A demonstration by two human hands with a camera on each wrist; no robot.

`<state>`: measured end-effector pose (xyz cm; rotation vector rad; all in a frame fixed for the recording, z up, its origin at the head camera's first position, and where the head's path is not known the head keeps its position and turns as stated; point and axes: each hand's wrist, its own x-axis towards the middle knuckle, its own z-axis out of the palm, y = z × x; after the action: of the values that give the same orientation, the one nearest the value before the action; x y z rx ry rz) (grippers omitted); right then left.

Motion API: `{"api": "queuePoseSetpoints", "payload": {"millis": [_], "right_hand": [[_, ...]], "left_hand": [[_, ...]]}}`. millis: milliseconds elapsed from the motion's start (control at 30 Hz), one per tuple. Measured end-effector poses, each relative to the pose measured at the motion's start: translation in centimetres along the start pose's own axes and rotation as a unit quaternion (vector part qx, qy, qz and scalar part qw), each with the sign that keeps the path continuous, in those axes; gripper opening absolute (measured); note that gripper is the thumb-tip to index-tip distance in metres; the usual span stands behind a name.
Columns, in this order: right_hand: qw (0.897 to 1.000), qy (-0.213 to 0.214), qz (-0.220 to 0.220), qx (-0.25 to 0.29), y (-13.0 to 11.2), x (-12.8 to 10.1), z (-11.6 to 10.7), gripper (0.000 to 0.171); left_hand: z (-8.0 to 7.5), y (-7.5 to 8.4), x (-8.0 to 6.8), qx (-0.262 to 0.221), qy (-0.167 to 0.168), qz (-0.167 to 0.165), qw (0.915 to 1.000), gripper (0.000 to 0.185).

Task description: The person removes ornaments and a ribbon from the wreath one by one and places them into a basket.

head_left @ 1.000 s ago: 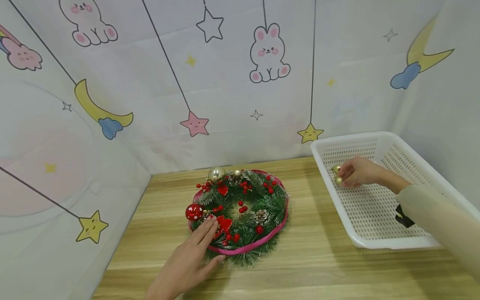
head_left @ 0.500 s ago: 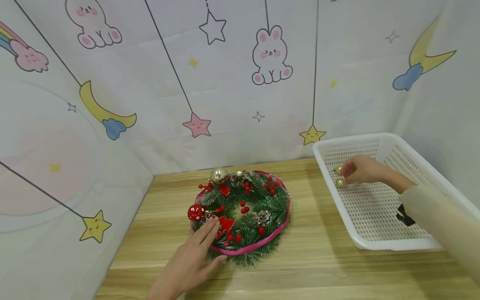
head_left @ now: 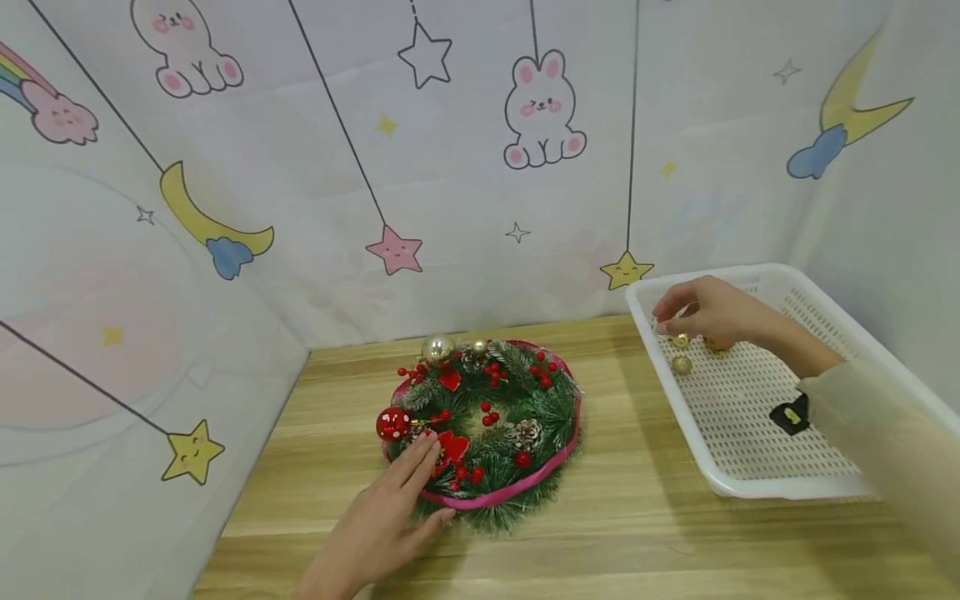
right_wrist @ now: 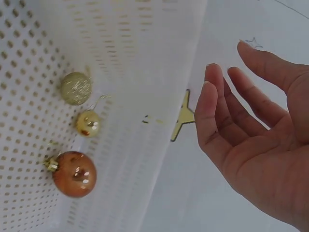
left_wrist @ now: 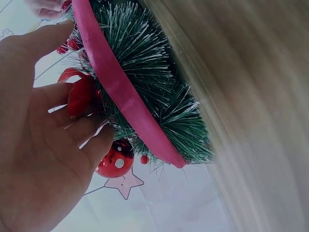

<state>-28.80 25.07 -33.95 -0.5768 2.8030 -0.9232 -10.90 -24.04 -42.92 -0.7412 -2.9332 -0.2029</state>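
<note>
Right hand is now lifting off the small gold balls; half a second ago its fingers were down beside them, and now they are hovering higher, by the far-left corner of the white basket. Its grip is hanging spread, thumb apart from loosely bent fingers, pinching nothing.

Glittery ball and shiny ball are both lying in the basket near its left wall. Orange bauble, covered by the hand before, is now showing next to the shiny one. Black item, nearer the basket's near edge, is showing more fully.

Reading: no ornament is travelling toward the wreath yet; choosing one is apparently remaining undone.

Left hand is staying put, its grip resting with fingers straight on the wreath's near-left side by the red petals, probably steadying it. Wreath is lying left of the tabletop's middle, toward the far edge, pink ribbon running round it, red spotted bauble sitting at its left side.
</note>
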Motion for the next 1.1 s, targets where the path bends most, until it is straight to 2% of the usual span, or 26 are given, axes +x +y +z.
{"api": "queuePoseSetpoints", "payload": {"millis": [267,467,900,1100], "right_hand": [[0.995,-0.005,-0.035,0.089,-6.1,-1.7,-0.1,0.033],[0.991,0.001,-0.055,0.125,-10.0,-2.8,0.5,0.029],[0.971,-0.004,-0.079,0.227,-12.9,-2.1,4.0,0.023],[0.958,-0.022,-0.066,0.279,-14.8,-2.0,6.8,0.029]], "left_hand": [[0.1,0.0,-0.1,0.005,0.001,0.006,1.0,0.081],[0.0,0.0,0.0,0.012,0.006,0.003,0.9999,0.08],[0.1,0.0,0.2,0.007,0.005,0.011,0.9999,0.08],[0.0,0.0,0.0,0.013,0.038,0.014,0.9991,0.076]]}}
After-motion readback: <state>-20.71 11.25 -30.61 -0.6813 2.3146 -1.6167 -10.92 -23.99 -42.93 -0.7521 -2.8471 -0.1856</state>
